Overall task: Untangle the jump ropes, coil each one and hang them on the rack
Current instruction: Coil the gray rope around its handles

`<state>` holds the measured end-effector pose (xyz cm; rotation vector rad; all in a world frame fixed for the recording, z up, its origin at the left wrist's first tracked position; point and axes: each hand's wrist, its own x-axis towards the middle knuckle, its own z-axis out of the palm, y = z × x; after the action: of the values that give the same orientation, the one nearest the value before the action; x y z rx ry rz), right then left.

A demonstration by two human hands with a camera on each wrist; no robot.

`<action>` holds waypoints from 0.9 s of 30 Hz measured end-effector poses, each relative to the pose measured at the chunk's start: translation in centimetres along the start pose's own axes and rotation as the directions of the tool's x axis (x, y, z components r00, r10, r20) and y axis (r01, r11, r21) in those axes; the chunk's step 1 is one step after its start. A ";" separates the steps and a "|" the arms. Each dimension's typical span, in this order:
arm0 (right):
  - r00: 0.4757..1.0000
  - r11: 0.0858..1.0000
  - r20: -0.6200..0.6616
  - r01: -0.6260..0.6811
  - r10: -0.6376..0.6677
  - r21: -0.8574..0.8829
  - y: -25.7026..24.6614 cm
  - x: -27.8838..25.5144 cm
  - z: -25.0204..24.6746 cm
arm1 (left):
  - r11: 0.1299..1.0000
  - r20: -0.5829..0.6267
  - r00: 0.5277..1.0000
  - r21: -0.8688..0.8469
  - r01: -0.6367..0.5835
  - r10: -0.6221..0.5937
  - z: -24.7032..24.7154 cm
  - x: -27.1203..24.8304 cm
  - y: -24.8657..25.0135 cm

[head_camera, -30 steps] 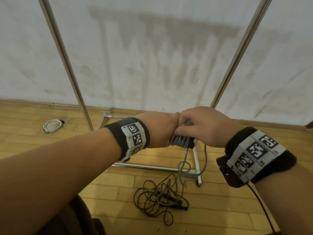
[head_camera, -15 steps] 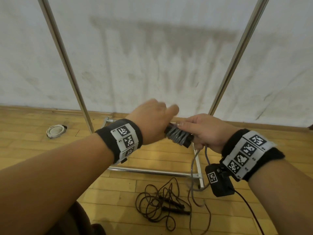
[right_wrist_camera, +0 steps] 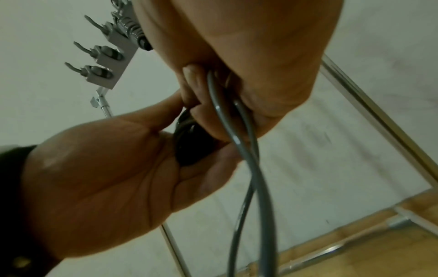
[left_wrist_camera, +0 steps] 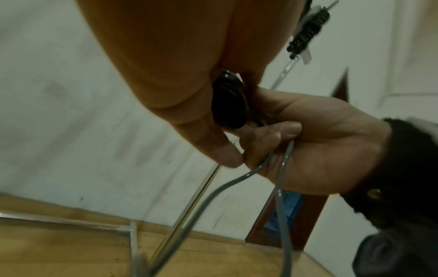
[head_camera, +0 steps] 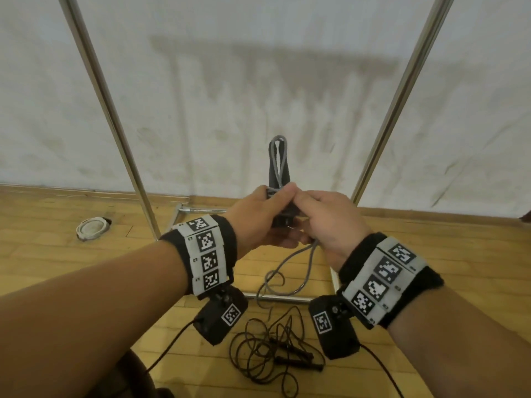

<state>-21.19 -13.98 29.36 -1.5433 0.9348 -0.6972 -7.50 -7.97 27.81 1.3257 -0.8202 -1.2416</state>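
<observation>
Both hands meet at chest height in front of the rack and share one load. The left hand curls its fingers round the pair of dark plastic jump-rope handles, which stand upright above the fists, a narrow loop of grey plastic-coated rope rising along them. The right hand presses against the left, its fingers closed on the same grey rope just under the handles; in the right wrist view two strands run out from between its fingers and hang down. In the head view the slack drops between the wrists and trails to the wooden plank floor, crossing the near base bar.

A tangled black jump rope with black handles lies loose on the floor right below the hands, just this side of that bar and well apart from the wall. The rack's two slim chrome uprights lean outward at either side of the hands, with open white wall between them. High up, seen from the right wrist, a grey hook bar carries its row of pegs; a coiled rope seems to hang at its far end, though blur hides detail. A round white floor fitting sits near the skirting, left of the left upright.
</observation>
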 end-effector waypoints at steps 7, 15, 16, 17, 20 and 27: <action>0.970 0.904 0.205 0.204 -0.134 -0.375 -2.6 0.2 -2.6 | 0.999 0.087 0.995 0.004 -0.041 0.040 -2.2 -0.6 2.1; 0.882 0.762 0.435 0.405 -0.180 -0.506 -4.6 -0.2 -4.2 | 0.997 0.134 0.988 -0.023 -0.075 0.078 -3.6 -0.7 3.6; 0.879 0.790 0.448 0.387 -0.161 -0.476 -4.5 -0.1 -4.5 | 0.995 0.145 0.985 -0.035 -0.091 0.095 -3.8 -0.7 3.7; 0.875 0.810 0.464 0.371 -0.141 -0.454 -4.3 0.1 -4.9 | 0.993 0.160 0.980 -0.044 -0.112 0.117 -3.9 -0.7 3.9; 0.857 0.775 0.512 0.361 -0.056 -0.519 -2.9 0.9 -6.2 | 0.986 0.251 0.954 0.001 -0.167 0.162 -4.2 -0.8 4.3; 0.895 0.608 0.390 0.189 0.216 -0.771 0.8 2.4 -6.6 | 0.502 0.428 0.851 0.832 -0.238 -0.305 -2.1 -2.1 2.4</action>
<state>-25.63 -19.42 29.62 -2.3571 0.9357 0.1965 -5.53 -5.85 30.29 1.7967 -2.0591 -1.2721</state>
